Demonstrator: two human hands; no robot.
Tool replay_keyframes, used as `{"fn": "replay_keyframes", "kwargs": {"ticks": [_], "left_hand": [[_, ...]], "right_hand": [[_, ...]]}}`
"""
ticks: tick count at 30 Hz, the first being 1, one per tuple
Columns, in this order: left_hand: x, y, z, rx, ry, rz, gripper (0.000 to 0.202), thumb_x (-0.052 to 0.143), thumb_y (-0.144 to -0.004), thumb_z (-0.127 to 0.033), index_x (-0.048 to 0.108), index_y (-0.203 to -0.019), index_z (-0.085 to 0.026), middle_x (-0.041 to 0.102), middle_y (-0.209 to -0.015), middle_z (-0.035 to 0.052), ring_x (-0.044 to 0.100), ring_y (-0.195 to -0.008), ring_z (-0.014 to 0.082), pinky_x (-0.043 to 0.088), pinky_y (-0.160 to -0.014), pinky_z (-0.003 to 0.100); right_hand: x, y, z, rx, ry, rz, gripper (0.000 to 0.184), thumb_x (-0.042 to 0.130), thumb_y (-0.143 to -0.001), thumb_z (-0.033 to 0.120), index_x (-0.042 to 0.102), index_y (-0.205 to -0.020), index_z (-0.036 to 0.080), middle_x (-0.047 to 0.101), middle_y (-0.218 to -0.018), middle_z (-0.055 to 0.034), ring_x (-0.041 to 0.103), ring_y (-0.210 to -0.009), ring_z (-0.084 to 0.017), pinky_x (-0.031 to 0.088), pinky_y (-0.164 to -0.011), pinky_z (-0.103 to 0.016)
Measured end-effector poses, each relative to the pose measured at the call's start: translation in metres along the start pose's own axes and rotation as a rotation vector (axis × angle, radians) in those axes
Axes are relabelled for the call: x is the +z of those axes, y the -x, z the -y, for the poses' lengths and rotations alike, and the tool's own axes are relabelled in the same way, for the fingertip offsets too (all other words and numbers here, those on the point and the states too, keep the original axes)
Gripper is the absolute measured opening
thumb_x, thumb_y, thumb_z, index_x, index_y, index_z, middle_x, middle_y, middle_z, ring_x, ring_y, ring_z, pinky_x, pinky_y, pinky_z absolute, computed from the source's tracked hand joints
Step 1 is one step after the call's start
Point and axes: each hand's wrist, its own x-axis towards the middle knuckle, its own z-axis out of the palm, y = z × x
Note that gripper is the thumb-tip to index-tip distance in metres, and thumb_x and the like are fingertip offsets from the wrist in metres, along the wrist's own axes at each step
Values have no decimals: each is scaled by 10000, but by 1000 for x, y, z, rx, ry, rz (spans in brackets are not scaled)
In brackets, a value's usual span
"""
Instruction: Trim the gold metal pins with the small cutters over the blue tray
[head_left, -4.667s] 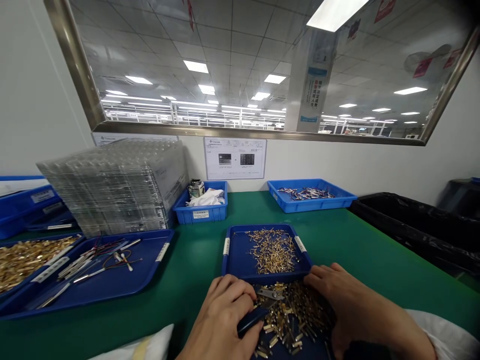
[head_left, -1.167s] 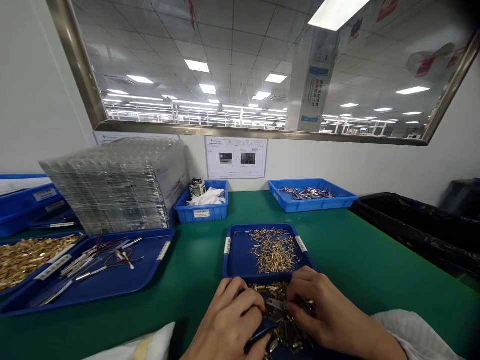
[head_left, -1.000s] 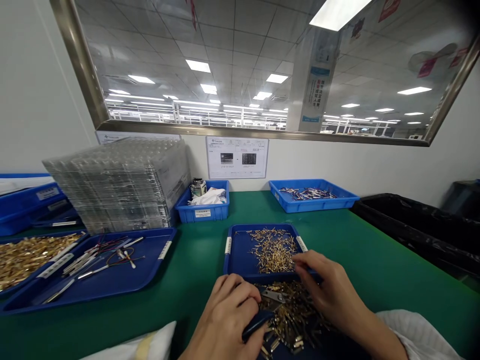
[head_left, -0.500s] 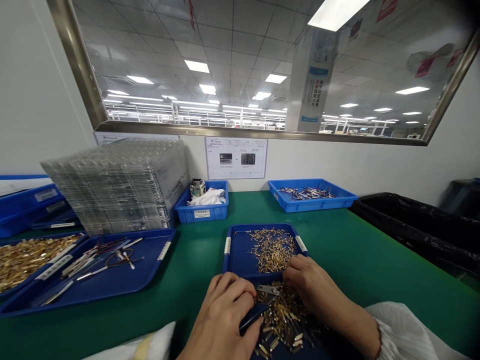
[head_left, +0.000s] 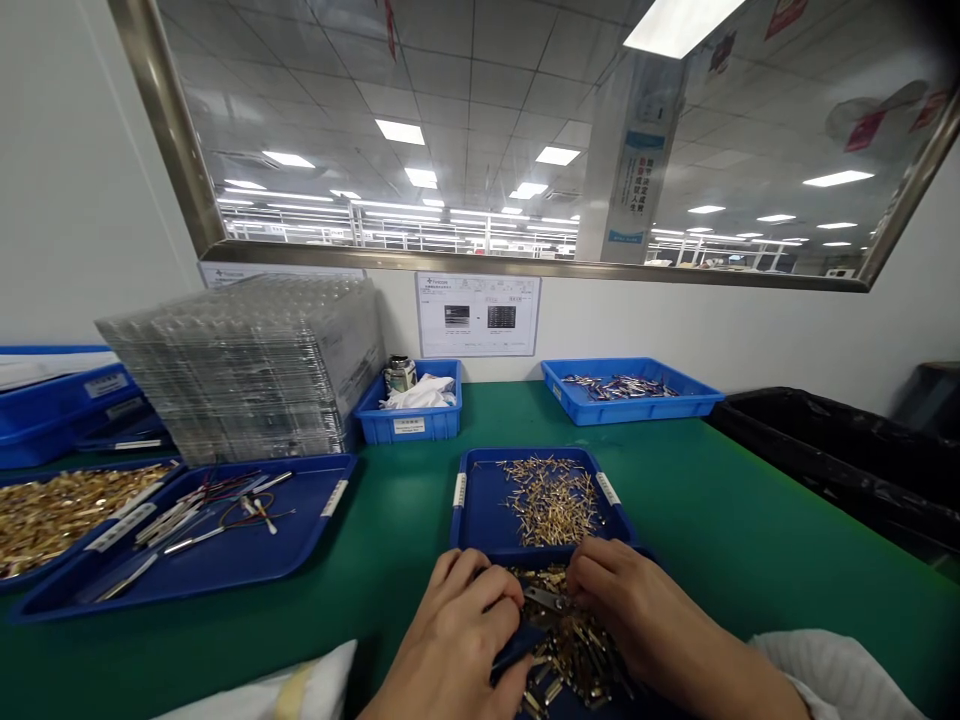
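Observation:
My left hand (head_left: 461, 625) is closed around blue-handled pliers (head_left: 544, 599), whose metal jaws point right over a heap of small gold metal parts (head_left: 577, 655). Close to the jaw tips, the fingers of my right hand (head_left: 637, 605) are pinched together. Whatever they grip is hidden behind them. The heap lies in a dark tray at the bottom of the view, largely covered by my hands. Just beyond my hands, thin gold pins (head_left: 555, 505) lie in a blue tray (head_left: 480, 515) with white labels on its sides.
On the left, a dark blue tray (head_left: 300, 550) holds wires and pen-like tools, beside a tray of gold parts (head_left: 67, 510). Stacked clear plastic trays (head_left: 247, 370) stand behind. Two blue bins (head_left: 409, 428) (head_left: 645, 407) line the wall; a black-lined bin (head_left: 832, 460) stands right.
My right hand has shifted slightly down and right, still near the jaws. The pliers' jaws have turned a little downward. The whole view has shifted slightly.

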Motion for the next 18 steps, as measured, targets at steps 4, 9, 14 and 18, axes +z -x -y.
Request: {"fn": "replay_keyframes", "kwargs": {"ticks": [4,9,14,18], "left_hand": [[-1,2,-2,-12,-17,20,77,619,-664,-129,569,-652,-187,596,-763,17,503,-768,211,433,-712,379],[-14,-2,-11,-96,-41,72,62,607,-697,-131,587,-706,-189,610,-797,20,509,-779,213,442,-728,386],[-18,-7,-15,-21,-15,18,66,606,-698,-118,590,-672,-176,620,-760,25,500,-721,198,441,-659,355],[-19,-9,-17,36,25,-81,72,590,-730,-113,606,-693,-173,625,-750,30,500,-723,200,429,-655,357]], "right_hand": [[-3,0,3,36,-115,-6,236,378,-836,-3,526,-845,179,542,-835,-29,509,-720,-146,389,-640,-241],[-9,-1,5,41,-347,-78,187,404,-864,57,530,-818,187,545,-821,-5,534,-723,-117,394,-636,-212],[-10,-1,6,87,-381,-122,174,470,-765,15,533,-733,174,558,-745,8,528,-685,-119,374,-601,-216],[-10,-1,8,113,-386,-216,165,485,-709,11,499,-659,168,540,-676,17,499,-671,-132,348,-602,-238]]}}
